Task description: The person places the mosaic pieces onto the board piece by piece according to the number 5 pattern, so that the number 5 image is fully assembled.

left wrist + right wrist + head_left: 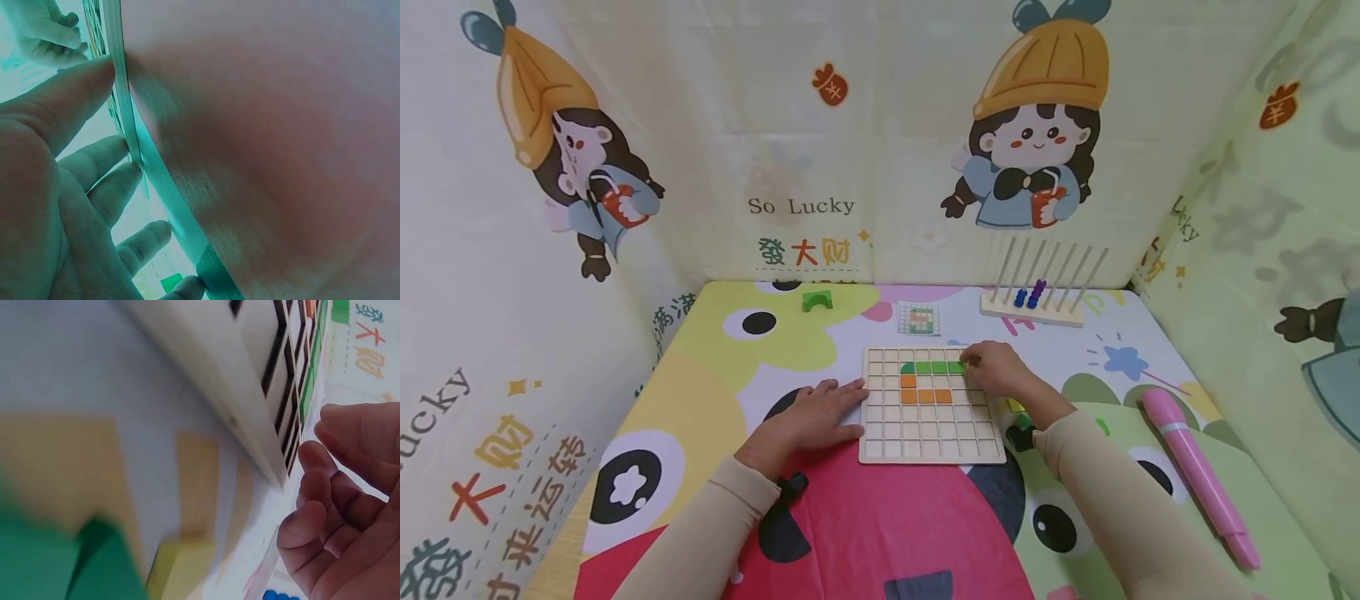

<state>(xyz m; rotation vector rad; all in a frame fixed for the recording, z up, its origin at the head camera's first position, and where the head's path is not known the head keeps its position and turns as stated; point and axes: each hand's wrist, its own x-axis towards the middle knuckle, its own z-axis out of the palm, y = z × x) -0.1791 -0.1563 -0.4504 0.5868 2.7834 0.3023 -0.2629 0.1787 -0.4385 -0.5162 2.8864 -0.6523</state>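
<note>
Nearest, the left hand (817, 414) rests at the board's left edge, fingers spread apart, with fingertips touching its side. The board (932, 431) lies flat on the tabletop (842, 517), between the two hands and roughly square. A yellow block (1016, 406) sits beside its right edge, near the right wrist.

Further in, orange tiles (927, 397) lie left of the right hand and a little nearer the person. The green row (932, 367) is the relation that counts: its long axis runs left to right, and its right end meets the fingertips of the right hand (997, 369), the closer one. That hand's fingers are curled; whether they pinch a tile, I cannot tell.

Beyond the board lies a card (919, 320).
</note>
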